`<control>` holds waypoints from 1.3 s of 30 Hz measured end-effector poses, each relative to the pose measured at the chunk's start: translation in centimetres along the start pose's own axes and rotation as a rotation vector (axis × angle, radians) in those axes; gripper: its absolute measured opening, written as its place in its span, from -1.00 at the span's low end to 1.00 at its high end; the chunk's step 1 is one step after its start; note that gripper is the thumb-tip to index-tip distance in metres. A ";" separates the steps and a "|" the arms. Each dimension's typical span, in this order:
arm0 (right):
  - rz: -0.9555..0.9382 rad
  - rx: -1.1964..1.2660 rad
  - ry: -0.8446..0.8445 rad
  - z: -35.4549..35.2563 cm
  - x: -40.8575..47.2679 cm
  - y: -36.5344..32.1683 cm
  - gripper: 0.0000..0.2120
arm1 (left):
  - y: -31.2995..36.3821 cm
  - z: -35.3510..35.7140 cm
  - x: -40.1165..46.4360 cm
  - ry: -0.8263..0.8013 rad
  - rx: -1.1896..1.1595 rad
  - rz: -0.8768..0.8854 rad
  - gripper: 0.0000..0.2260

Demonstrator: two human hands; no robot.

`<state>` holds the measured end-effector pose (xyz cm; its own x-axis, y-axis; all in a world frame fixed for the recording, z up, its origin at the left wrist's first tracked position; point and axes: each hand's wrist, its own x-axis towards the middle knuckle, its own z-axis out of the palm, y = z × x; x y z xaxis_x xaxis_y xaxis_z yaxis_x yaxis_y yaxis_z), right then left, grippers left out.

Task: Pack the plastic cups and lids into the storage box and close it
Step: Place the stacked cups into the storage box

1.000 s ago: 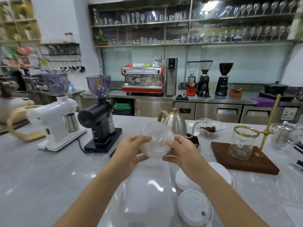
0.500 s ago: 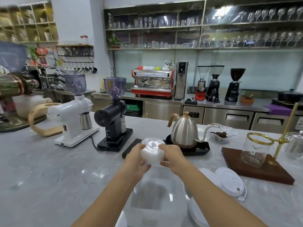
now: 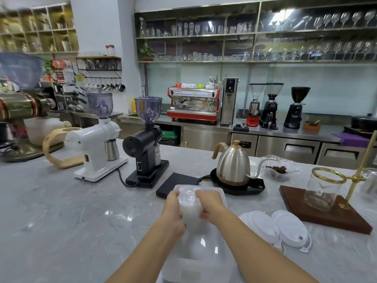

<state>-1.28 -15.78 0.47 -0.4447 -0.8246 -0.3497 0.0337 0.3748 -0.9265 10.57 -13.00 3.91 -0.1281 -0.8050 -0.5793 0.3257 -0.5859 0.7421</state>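
On the grey marble counter (image 3: 61, 221), centre front, sits the storage box (image 3: 221, 201): translucent plastic, rectangular, rounded corners, open top, walls cloudy white. Both hands are over its far end, holding a stack of clear plastic cups (image 3: 189, 205) between them. Left hand (image 3: 173, 209) grips the stack's left side, fingers curled round it, thumb on the near side. Right hand (image 3: 210, 205) grips the right side the same way, fingers wrapped over the top edge. Cups are see-through with a frosted look where they nest; the end facing the camera shows ringed ridges. Stack looks tilted, lying low inside the box's rim; cannot tell whether it touches the box floor.

White lids (image 3: 285, 229) lie flat on the counter just right of the box, overlapping each other, one showing a small sip hole and tab. Behind the box: black scale (image 3: 175, 183), steel gooseneck kettle (image 3: 232, 164) on a black base. Far left: white grinder (image 3: 95, 139) and black grinder (image 3: 146, 144). Right: wooden board (image 3: 326, 209) with a glass vessel and brass stand.
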 end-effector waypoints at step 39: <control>-0.295 -0.508 0.117 -0.5 -2.7 -1.3 -0.72 | 0.5 -0.9 -1.8 -0.058 -0.094 -0.103 -0.30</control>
<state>-0.61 -13.82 2.68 -0.4667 -0.8833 -0.0433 -0.5257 0.3164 -0.7896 11.81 -11.75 5.03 -0.2183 -0.7469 -0.6281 0.3940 -0.6563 0.6435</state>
